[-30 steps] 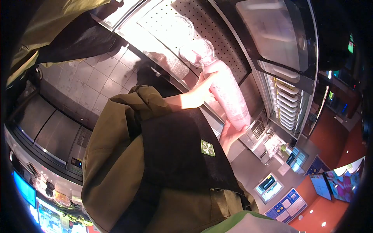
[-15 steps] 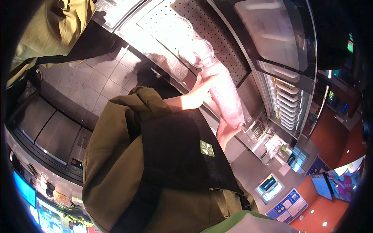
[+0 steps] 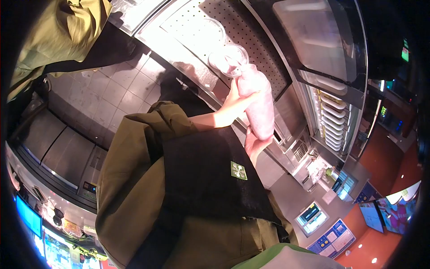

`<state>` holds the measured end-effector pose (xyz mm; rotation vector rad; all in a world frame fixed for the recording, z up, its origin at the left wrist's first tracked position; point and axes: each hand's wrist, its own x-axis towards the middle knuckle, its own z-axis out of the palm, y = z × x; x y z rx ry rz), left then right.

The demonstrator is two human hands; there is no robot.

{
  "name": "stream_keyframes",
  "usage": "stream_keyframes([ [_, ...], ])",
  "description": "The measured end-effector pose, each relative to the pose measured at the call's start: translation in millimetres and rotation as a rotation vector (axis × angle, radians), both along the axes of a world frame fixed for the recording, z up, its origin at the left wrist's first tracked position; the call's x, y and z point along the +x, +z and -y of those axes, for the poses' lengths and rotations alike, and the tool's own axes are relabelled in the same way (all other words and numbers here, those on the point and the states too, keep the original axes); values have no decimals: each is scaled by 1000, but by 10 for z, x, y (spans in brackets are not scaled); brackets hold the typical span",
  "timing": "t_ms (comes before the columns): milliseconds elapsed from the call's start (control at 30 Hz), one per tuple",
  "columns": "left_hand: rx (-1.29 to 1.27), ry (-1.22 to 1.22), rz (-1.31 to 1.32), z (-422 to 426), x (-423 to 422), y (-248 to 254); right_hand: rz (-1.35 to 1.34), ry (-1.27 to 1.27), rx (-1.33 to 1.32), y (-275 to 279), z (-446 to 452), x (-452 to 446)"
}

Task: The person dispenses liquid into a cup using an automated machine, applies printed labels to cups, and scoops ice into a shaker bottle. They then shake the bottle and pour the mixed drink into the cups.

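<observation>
A long, pinkish-white, bottle-like container (image 3: 261, 110) lies tilted across both my hands; overexposure hides whether it is a bottle or a filled bag. My left hand (image 3: 239, 102) is wrapped round its upper part, the thumb along its side. Below, my right hand (image 3: 257, 142) grips the lower end, with its fingers partly hidden behind. The narrow upper end meets the rim of a clear round cup (image 3: 244, 54), which has whitish contents. Another clear cup (image 3: 222, 31) stands just beyond it, washed out by the light. Both cups are on a perforated metal counter panel (image 3: 264, 58).
A dark-framed cabinet with stacked white trays (image 3: 330, 119) borders the counter at right. Another person's olive sleeve (image 3: 67, 36) is at upper left, above the tiled floor (image 3: 112, 89). Dark steel units (image 3: 58, 148) line the left. Wall screens and notices (image 3: 331, 237) show at lower right.
The container's lower end has moved up and slightly left together with my right hand, so it looks shorter and steeper. My left hand keeps its hold near the cup.
</observation>
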<state>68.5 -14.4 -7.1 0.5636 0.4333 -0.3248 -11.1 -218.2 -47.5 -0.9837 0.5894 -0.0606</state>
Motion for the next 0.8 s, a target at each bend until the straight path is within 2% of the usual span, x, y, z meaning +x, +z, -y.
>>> stream_keyframes([
  [233,55,3,50,58,-22,-84,-7,-67,-2,-40,-37,-57],
  [467,134,46,119,23,2,-83,38,13,-43,165,-142,92],
  [667,66,11,54,-366,85,196,47,69,-85,306,-282,302],
  [800,-105,23,-53,-542,158,223,71,83,-103,420,-387,454],
])
